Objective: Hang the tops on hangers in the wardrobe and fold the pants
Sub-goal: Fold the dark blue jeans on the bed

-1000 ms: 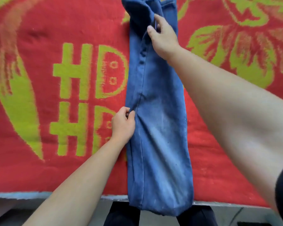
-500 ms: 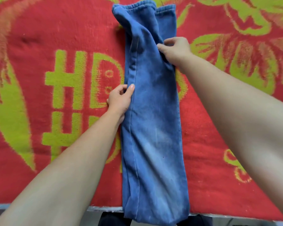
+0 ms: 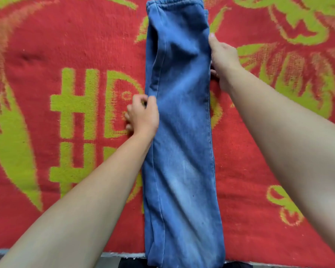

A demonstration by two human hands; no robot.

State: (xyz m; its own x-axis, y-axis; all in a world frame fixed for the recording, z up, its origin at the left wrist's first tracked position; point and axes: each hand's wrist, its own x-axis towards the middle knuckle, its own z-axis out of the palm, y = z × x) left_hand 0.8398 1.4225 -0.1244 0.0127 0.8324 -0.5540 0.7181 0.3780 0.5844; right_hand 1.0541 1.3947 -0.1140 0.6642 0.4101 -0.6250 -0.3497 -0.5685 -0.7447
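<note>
Right hand has shifted off the bunched top layer to the right edge of the jeans; the raised fold near the waistband now lies flatter. Jeans: doubled lengthwise on the blanket, waistband far, other end at the near edge. Left hand pinches the left edge mid-length. Right hand lies with fingers straight along the edge, gripping nothing. Creases remain upper left. Judgement: smooth them outward and square both edges before folding end to end, else bulk gets locked in.
</note>
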